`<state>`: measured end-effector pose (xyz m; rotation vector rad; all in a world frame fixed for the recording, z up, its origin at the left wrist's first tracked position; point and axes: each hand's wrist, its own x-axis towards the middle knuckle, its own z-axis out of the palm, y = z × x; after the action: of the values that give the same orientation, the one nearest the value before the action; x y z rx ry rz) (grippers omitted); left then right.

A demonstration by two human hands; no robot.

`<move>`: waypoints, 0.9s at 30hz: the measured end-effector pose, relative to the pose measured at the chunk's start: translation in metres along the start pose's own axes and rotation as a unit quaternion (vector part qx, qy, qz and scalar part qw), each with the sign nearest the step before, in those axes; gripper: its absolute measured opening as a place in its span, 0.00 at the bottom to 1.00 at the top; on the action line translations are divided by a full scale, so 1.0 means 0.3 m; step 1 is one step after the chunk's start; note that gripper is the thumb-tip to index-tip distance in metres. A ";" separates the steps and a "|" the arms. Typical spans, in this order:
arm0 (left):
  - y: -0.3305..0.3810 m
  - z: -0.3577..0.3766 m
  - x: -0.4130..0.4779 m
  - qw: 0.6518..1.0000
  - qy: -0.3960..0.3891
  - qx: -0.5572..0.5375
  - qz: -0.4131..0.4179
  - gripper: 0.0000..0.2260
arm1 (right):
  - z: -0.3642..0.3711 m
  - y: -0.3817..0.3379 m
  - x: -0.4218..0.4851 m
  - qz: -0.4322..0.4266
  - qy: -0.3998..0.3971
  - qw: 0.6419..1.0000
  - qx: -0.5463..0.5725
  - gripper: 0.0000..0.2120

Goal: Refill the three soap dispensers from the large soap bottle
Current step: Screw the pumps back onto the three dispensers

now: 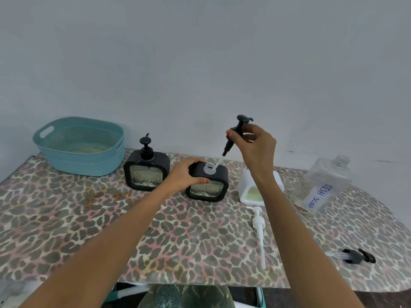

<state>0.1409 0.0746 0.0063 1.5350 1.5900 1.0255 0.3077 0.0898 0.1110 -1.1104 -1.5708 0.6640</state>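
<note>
Grey-blue wall (200,63), plain, fills the upper half of the view. Counter (200,241): leopard-print cover, with its far right end curving out of sight and its near edge cut off at six o'clock by green patterned fabric (184,296) and other items too cropped to identify.

Hard to make out: white container (246,187) at two o'clock of centre. It is largely hidden behind the right forearm, its shape is unclear, and a pale green patch shows on its near face.

Count:
- Baskets, one: teal basket (89,161), ten o'clock, against the wall; contents indistinct.
- Dispensers, three. Capped dispenser (145,174), black-framed, eleven o'clock, pump fitted. Open dispenser (209,190), black-framed, centre, threaded neck bare. Clear bottle (327,181), lettered "DISH SOAP", three o'clock, neck bare, leaning in this wide view.
- Loose pumps, three. Held pump (228,146), black, raised at twelve o'clock of the open dispenser, its clear tube slanting down to the neck. White pump (259,225), lying flat at four o'clock. Black pump (355,255), lying flat at the far right.
- Hands, two. Left hand (184,174) grips the open dispenser's top left corner, fingers curled over it. Right hand (255,143) pinches the held pump's collar between fingertips.
</note>
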 end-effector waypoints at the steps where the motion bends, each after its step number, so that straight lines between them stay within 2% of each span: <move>1: 0.000 0.000 0.000 1.000 -0.001 -0.002 0.000 0.25 | 0.011 -0.003 0.011 -0.008 0.006 1.000 0.007 0.09; 9: -0.002 -0.001 -0.001 1.000 0.002 0.001 0.013 0.25 | 0.116 0.066 -0.009 -0.025 -0.052 0.998 -0.028 0.13; 21: -0.011 0.000 0.001 1.000 0.007 -0.012 0.012 0.27 | 0.174 0.221 -0.088 0.012 -0.099 0.992 -0.083 0.13; 27: -0.019 0.003 0.006 1.000 0.007 -0.016 0.004 0.27 | 0.188 0.252 -0.116 0.019 -0.094 0.992 -0.082 0.16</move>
<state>0.1389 0.0765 0.0009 1.5164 1.5710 1.0633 0.2788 0.0967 0.0149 -1.2309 -1.7957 0.6906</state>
